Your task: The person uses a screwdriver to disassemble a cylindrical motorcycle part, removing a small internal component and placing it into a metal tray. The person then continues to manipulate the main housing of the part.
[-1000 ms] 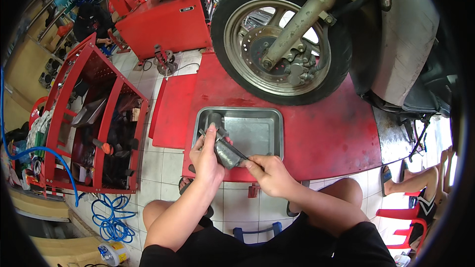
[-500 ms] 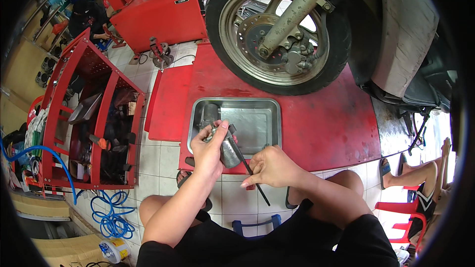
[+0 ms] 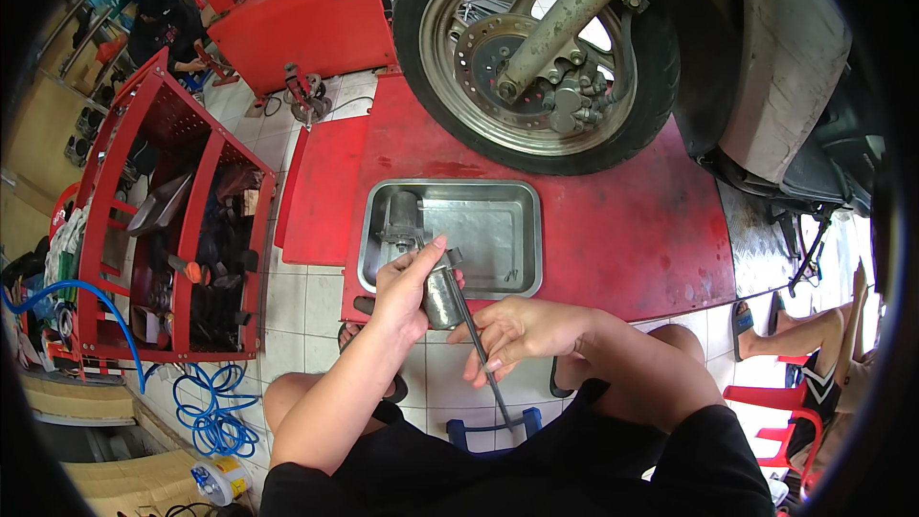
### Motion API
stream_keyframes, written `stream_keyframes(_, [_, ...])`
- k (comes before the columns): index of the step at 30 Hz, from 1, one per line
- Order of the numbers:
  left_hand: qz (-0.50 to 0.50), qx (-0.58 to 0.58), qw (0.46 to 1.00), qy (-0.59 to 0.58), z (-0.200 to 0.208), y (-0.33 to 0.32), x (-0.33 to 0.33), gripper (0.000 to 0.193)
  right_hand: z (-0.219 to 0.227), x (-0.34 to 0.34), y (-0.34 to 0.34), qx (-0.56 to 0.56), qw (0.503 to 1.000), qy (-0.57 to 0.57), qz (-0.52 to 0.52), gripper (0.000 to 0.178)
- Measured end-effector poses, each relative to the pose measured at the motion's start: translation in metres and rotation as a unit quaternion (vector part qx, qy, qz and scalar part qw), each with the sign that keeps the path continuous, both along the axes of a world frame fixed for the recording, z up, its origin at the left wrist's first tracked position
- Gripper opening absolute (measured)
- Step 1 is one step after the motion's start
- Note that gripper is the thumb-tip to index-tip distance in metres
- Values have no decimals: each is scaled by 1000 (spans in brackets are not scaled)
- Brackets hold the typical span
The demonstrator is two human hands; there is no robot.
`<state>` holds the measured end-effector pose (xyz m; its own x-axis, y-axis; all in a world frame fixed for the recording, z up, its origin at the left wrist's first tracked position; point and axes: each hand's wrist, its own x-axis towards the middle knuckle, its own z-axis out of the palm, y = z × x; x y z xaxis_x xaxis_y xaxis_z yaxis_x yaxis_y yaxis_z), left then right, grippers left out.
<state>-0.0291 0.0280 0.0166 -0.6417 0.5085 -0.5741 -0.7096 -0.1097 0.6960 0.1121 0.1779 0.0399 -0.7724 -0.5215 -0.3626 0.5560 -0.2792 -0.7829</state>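
My left hand (image 3: 407, 287) is closed around a cylindrical grey metal motor (image 3: 443, 299), which looks like a small starter motor, over the near edge of a metal tray (image 3: 538, 239). A long black cable (image 3: 494, 391) runs from the motor down toward me. With its thumb and fingers, my right hand (image 3: 517, 333) holds this cable below the motor. Another grey cylindrical metal part (image 3: 405, 213) lies in the tray's left end, and a tiny dark piece (image 3: 511, 276) sits in its lower right corner. My left fingers hide the motor's upper end.
The tray stands on a red platform (image 3: 632, 239) under a motorbike's front wheel (image 3: 536, 57). To the left are a red tool cart (image 3: 182, 230) and a coiled blue hose (image 3: 215, 412). A blue stool (image 3: 459, 436) is between my legs. Other people are at far left and right.
My right hand has turned, its fingers loosening and spreading along the cable. The cable's lower end has swung slightly left and down. The left hand keeps the motor nearly in place.
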Motion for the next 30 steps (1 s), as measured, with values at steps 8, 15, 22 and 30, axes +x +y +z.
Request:
stream_keyframes(8, [-2, 12, 1000, -27, 7, -2, -5, 32, -15, -4, -1, 145, 988, 18, 50, 39])
stream_keyframes(15, [5, 13, 1000, -17, 7, -4, -8, 34, -9, 4, -6, 12, 999, 21, 39, 39])
stream_keyframes(22, [-7, 9, 1000, -28, 8, -4, -7, 35, -6, 2, -5, 34, 999, 21, 31, 39])
stream_keyframes(30, [3, 26, 999, -29, 10, -5, -11, 36, -6, 3, -3, 46, 999, 17, 17, 38])
